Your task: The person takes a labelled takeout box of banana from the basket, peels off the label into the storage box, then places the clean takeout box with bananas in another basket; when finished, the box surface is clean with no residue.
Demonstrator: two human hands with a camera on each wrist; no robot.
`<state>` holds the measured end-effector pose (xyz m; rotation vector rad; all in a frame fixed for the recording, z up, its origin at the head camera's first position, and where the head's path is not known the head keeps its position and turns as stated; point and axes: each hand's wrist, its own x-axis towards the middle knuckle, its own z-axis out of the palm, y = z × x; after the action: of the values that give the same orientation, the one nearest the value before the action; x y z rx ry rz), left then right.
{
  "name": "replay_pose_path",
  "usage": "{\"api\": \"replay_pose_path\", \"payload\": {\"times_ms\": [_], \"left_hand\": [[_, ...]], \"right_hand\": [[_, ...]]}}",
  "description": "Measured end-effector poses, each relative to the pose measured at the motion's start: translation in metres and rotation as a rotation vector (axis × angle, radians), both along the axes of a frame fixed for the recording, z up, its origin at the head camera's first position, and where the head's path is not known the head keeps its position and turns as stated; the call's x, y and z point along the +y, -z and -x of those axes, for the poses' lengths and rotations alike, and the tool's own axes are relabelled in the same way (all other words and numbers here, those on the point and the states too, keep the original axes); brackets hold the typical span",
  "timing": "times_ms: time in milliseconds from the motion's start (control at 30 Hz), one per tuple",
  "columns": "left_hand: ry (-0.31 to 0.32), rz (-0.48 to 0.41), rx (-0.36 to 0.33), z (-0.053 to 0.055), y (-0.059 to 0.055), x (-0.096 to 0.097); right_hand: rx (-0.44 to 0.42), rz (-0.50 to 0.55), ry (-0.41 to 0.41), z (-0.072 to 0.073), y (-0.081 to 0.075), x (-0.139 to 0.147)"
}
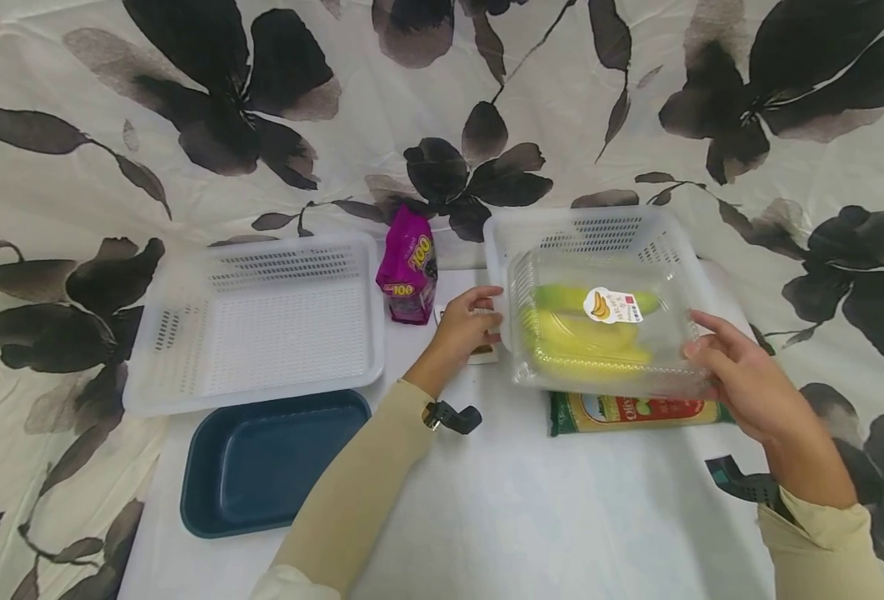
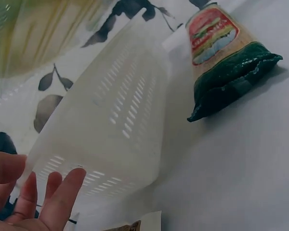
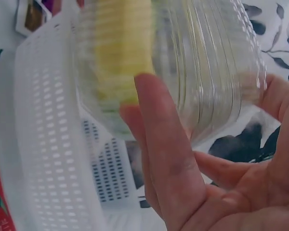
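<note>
In the head view my right hand (image 1: 749, 383) grips the right end of a clear plastic clamshell of bananas (image 1: 591, 333), which has a white banana sticker. In the right wrist view, fingers (image 3: 159, 139) press one side of the clamshell (image 3: 202, 62), the thumb the other. The clamshell hangs tilted over the right white basket (image 1: 599, 221), hiding much of its inside. At that basket's left edge, my left hand (image 1: 460, 333) holds the rim with curled fingers. The left wrist view shows its fingertips (image 2: 70, 180) by the slotted wall of the basket (image 2: 101, 106).
A purple bag (image 1: 412, 267) stands between the baskets. A second white basket (image 1: 284, 325) lies left, with a dark blue tray (image 1: 277, 467) in front. A green and tan packet (image 1: 599, 412) lies before the right basket. A small flat packet (image 1: 482, 354) lies beside my left hand.
</note>
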<state>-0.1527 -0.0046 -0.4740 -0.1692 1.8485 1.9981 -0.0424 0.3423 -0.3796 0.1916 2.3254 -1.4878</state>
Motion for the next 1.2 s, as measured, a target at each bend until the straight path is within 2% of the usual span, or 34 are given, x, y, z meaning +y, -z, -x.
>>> {"api": "replay_pose_path", "payload": {"times_ms": [300,433,533,667,767,900,1033,1200], "left_hand": [[0.018,-0.006,0.022,0.008,0.004,-0.005],[0.056,0.093,0.08,0.01,0.004,-0.009],[0.1,0.145,0.107,0.012,-0.001,-0.013],[0.15,0.139,0.06,0.015,-0.008,-0.016],[0.165,0.156,0.031,0.018,-0.01,-0.016],[0.167,0.182,0.031,0.02,-0.014,-0.017],[0.202,0.256,0.077,0.023,-0.019,-0.018],[0.305,0.387,0.135,0.029,-0.019,-0.024]], "right_hand": [[0.022,0.067,-0.118,-0.017,0.007,-0.003],[0.005,0.091,-0.163,-0.021,0.009,-0.008],[-0.02,0.102,-0.189,-0.023,0.011,-0.014],[-0.044,0.109,-0.212,-0.029,0.017,-0.018],[-0.055,0.107,-0.221,-0.035,0.023,-0.021],[-0.078,0.104,-0.232,-0.041,0.029,-0.026],[-0.095,0.125,-0.231,-0.046,0.037,-0.031],[-0.103,0.166,-0.24,-0.05,0.048,-0.038]]}}
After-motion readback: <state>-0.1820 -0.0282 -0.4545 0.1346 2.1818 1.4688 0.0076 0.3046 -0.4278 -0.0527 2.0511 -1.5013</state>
